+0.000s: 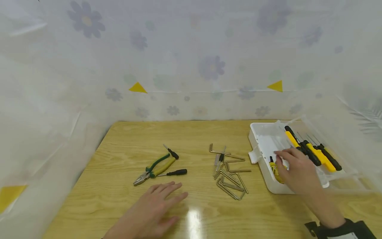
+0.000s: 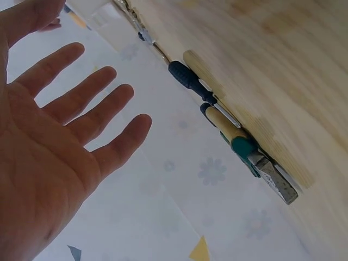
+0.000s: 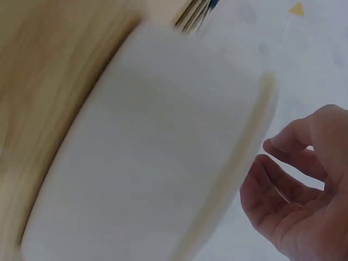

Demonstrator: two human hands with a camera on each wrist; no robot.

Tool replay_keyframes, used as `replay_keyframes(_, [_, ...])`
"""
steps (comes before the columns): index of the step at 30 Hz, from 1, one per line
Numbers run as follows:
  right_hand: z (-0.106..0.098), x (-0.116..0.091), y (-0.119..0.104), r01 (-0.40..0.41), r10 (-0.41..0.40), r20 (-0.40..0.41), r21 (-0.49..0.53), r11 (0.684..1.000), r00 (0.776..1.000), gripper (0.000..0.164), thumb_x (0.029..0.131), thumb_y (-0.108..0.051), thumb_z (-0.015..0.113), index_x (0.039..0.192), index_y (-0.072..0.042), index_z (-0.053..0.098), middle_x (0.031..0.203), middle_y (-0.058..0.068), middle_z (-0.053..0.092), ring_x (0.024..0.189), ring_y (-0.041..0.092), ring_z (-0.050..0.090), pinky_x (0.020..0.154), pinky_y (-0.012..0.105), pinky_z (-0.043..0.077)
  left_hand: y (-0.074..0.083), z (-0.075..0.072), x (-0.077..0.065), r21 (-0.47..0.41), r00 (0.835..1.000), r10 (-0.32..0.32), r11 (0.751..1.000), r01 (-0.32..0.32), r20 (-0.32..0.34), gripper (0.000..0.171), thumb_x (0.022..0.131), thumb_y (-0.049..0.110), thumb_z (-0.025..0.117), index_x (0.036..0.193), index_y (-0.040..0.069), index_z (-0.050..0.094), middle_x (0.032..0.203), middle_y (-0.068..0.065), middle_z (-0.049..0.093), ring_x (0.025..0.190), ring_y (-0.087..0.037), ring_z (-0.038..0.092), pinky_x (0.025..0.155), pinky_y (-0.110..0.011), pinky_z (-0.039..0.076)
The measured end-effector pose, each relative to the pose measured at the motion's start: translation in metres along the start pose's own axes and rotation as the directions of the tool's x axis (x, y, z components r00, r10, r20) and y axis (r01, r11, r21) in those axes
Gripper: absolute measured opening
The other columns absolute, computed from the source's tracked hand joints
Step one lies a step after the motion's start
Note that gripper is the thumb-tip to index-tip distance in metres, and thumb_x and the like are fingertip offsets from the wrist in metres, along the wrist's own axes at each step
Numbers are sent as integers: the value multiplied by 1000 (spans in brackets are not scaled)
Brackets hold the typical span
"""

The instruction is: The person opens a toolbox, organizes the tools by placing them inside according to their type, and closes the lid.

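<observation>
White and plastic, an open box (image 1: 264,173) holds a yellow, black-tipped item (image 1: 273,168) partly hidden by the right hand (image 1: 299,169), whose fingers curl narrowly, gripping nothing visible; the left hand (image 1: 155,206) spreads wide over the tabletop (image 1: 98,196). Probably light and rigid, the item suits a side pinch.

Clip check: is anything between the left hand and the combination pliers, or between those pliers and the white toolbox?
Yes, in both gaps. A black-handled screwdriver lies between the left hand and the handles of the combination pliers; nothing visible blocks their metal nose. Loose L-shaped hex keys lie between the pliers and the white toolbox.
</observation>
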State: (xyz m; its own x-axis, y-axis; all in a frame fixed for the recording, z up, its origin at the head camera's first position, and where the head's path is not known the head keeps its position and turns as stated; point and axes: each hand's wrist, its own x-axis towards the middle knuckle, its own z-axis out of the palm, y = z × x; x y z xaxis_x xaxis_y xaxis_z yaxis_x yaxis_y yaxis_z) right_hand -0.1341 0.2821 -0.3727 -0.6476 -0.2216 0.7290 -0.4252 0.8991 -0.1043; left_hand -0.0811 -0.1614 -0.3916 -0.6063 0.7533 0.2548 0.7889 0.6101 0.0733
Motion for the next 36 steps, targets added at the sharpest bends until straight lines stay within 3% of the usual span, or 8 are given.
replay_keyframes(2, [13,2,-19,62,-66,81,43,997,995,20,75,2,76,95,0,78,88,11,69,68,21,60,53,28,48,-2,0,-2,7,1000,-4,1000,4,-18,64,90,38,74,149,26,52,149,-5,57,133,-24,58,96,-50,54])
replay_keyframes(5, [30,7,-45,76,-106,291,112,991,951,27,80,-3,80,106,-3,77,100,8,70,82,21,66,64,34,56,-4,0,-4,21,999,-4,1000,5,-52,64,88,36,76,147,25,54,147,-4,59,131,-23,59,94,-48,55])
replay_keyframes(15, [74,15,-91,7,-176,721,231,973,670,45,101,-23,63,141,-2,59,143,27,58,127,48,58,101,61,51,-11,1,-10,63,996,-8,998,13,-86,62,90,39,76,147,25,55,144,-5,62,124,-22,64,92,-47,56])
replay_keyframes(17, [79,12,-93,13,-172,750,213,977,638,45,102,-25,63,140,-1,60,144,26,57,128,49,57,101,62,50,-12,2,-11,78,995,-2,997,11,-103,64,88,41,77,146,25,55,144,-5,62,123,-22,64,92,-46,56])
replay_keyframes(20, [82,10,-97,43,-197,730,223,974,654,34,99,-24,67,126,-2,70,133,18,66,120,41,63,97,56,55,-14,2,-13,89,992,2,996,9,-130,65,87,42,79,145,24,56,143,-5,62,122,-22,64,92,-46,57])
replay_keyframes(25, [86,9,-101,124,-306,616,321,939,726,3,92,-15,76,95,-17,76,100,-3,73,90,17,66,78,35,56,-18,2,-16,79,989,-1,997,12,-147,65,86,40,79,145,24,56,143,-5,62,121,-22,64,90,-46,57])
replay_keyframes(27, [88,8,-104,148,-330,589,336,930,738,8,88,-13,78,86,-20,75,92,-8,72,83,12,61,71,30,52,-19,2,-17,78,989,-5,997,17,-147,65,86,40,79,145,24,57,143,-5,62,121,-21,64,90,-46,57])
replay_keyframes(36, [85,9,-126,91,-324,635,372,924,701,17,83,5,72,81,-11,66,73,-6,63,67,2,51,59,20,45,-23,-1,-16,82,985,-27,996,42,-170,67,83,40,82,143,24,58,144,-4,62,124,-23,63,93,-50,57])
